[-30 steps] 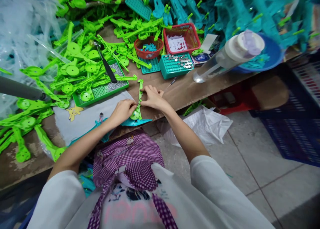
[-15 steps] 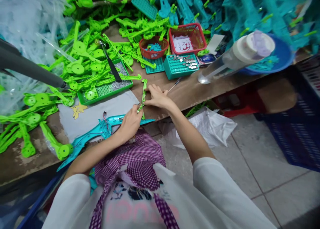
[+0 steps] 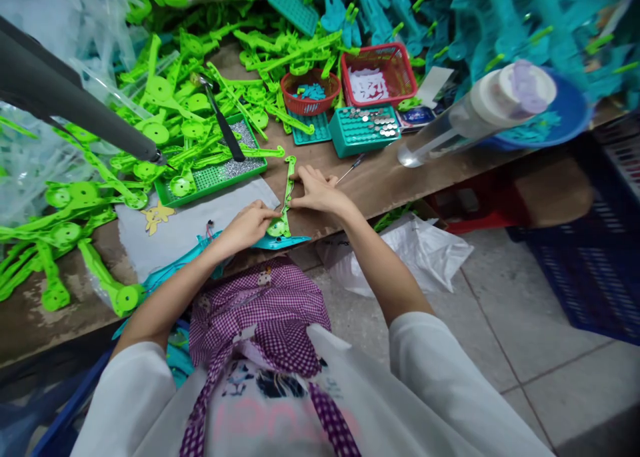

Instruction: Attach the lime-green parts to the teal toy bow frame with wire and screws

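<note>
A slim lime-green plastic part with a round end stands lengthwise near the table's front edge. My right hand grips its right side, thumb and fingers closed against it. My left hand is closed, its index fingertip at the part just above the round end; what it pinches, if anything, is too small to make out. Below my left hand and forearm lies a long turquoise plastic part, mostly covered. A small screwdriver lies by my right fingertips.
A grey cloth lies left. Behind are a green tray of tiny metal pieces with a black-handled tool, red baskets, a turquoise box and heaped green parts. A grey pole-like tool hangs at left; a clear bottle stands right.
My left hand has shifted left, uncovering the green part's round end and covering more of the turquoise part. My right hand stays on the green part. The grey tool at left hangs lower and further right.
</note>
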`<state>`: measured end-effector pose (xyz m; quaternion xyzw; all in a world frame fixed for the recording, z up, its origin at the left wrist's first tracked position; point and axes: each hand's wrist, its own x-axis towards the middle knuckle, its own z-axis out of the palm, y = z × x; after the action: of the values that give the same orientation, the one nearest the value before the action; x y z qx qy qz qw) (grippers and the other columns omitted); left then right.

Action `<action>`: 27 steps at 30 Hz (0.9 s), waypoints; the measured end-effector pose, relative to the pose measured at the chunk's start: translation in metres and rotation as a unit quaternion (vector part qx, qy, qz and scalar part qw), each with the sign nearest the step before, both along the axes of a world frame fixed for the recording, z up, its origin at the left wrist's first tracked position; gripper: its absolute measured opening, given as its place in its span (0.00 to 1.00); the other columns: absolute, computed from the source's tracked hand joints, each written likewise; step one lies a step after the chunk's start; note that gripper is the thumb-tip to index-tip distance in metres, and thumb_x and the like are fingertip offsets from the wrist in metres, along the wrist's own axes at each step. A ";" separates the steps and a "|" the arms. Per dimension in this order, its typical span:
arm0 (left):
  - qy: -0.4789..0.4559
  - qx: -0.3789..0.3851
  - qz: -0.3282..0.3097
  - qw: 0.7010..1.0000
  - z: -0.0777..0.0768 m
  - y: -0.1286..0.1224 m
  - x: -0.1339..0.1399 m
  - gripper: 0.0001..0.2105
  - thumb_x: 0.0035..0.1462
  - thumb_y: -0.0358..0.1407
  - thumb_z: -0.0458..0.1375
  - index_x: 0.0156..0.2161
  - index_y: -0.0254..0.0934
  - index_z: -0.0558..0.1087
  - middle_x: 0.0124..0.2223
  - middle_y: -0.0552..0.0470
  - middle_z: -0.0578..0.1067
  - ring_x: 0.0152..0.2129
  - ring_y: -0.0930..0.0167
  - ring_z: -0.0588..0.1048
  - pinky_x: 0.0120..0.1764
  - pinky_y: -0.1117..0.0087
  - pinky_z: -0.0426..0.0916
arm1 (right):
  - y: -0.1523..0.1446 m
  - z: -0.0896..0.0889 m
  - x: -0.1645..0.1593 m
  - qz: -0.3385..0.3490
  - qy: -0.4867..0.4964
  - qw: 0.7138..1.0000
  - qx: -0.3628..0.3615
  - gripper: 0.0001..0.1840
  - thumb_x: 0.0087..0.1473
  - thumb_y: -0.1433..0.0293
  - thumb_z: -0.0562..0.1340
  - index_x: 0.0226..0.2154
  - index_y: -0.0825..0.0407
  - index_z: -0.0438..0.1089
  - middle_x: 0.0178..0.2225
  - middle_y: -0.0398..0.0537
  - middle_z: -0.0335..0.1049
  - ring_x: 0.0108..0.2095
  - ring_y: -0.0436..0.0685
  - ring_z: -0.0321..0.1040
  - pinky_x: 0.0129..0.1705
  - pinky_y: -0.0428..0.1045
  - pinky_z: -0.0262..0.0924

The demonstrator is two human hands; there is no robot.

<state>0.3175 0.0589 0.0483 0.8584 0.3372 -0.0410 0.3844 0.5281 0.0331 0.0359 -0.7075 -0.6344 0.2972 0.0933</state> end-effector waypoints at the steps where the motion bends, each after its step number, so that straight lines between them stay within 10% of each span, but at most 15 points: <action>1: 0.007 0.012 -0.007 1.000 0.002 0.000 -0.001 0.18 0.61 0.28 0.48 0.49 0.39 0.77 0.42 0.46 0.70 0.41 0.65 0.71 0.51 0.63 0.65 | 0.000 0.000 0.000 -0.002 -0.002 1.000 0.000 0.28 0.43 0.59 0.66 0.47 0.49 0.63 0.55 0.57 0.62 0.56 0.75 0.57 0.53 0.72 0.49; 27: 0.015 0.076 -0.016 0.997 0.000 -0.011 0.002 0.19 0.63 0.26 0.46 0.52 0.36 0.75 0.45 0.44 0.70 0.41 0.66 0.73 0.49 0.63 0.67 | -0.001 0.002 -0.001 0.007 -0.026 1.000 0.008 0.27 0.46 0.58 0.65 0.49 0.48 0.63 0.56 0.55 0.63 0.58 0.73 0.57 0.54 0.72 0.49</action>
<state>0.3191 0.0476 0.0486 0.8897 0.3313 -0.0345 0.3123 0.5272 0.0318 0.0375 -0.7100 -0.6437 0.2740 0.0803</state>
